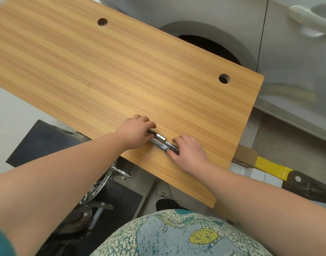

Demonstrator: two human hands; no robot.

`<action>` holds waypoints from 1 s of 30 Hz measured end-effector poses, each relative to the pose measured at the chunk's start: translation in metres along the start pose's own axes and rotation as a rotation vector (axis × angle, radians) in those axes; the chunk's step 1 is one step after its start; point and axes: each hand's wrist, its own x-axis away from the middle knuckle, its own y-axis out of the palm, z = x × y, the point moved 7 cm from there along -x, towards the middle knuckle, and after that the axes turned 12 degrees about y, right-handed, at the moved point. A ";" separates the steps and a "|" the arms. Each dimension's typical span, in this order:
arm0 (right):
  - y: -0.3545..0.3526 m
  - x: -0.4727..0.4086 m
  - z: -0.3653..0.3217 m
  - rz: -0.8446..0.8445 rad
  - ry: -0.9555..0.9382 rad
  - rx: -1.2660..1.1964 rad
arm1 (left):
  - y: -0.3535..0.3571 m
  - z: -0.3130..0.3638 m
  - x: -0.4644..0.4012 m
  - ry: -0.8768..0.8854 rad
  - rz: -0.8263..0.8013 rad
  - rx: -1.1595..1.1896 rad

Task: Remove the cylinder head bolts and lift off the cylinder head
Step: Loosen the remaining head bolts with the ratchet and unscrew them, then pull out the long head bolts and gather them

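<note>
Fingers of the left hand (137, 131) curl around one end of the metal socket tools (163, 143); right hand (188, 151) fingers pinch the other end, low centre on the counter (121, 71), which has two holes.

Two hands, the left hand (138, 131) and right hand (188, 152), meet at centre frame on one wooden tabletop (103, 74) pierced by two round holes (102, 22) (224, 78). Between them lies one cluster of metal socket tools (163, 143), its exact number unclear. One yellow-handled tool (273, 168) lies at lower right, one car door handle (310, 17) at upper right.
</note>
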 end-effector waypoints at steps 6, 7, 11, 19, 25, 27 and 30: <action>-0.008 0.003 -0.003 -0.024 0.011 -0.034 | -0.031 0.006 0.061 0.006 0.150 0.150; -0.010 0.004 -0.005 -0.020 0.012 -0.039 | -0.039 0.004 0.077 -0.004 0.182 0.174; -0.019 0.017 -0.047 0.072 -0.109 -0.057 | -0.066 -0.006 0.160 -0.163 0.354 0.253; 0.007 0.121 -0.252 0.022 -0.731 -0.134 | -0.035 0.025 0.342 -0.571 0.702 0.494; 0.053 0.224 -0.360 -0.179 -0.965 -0.080 | 0.060 0.044 0.488 -0.885 0.998 0.747; 0.071 0.252 -0.392 -0.193 -0.999 -0.046 | 0.093 0.043 0.535 -0.992 1.135 0.854; 0.102 0.284 -0.443 -0.158 -1.003 0.016 | 0.136 0.031 0.592 -1.091 1.524 1.223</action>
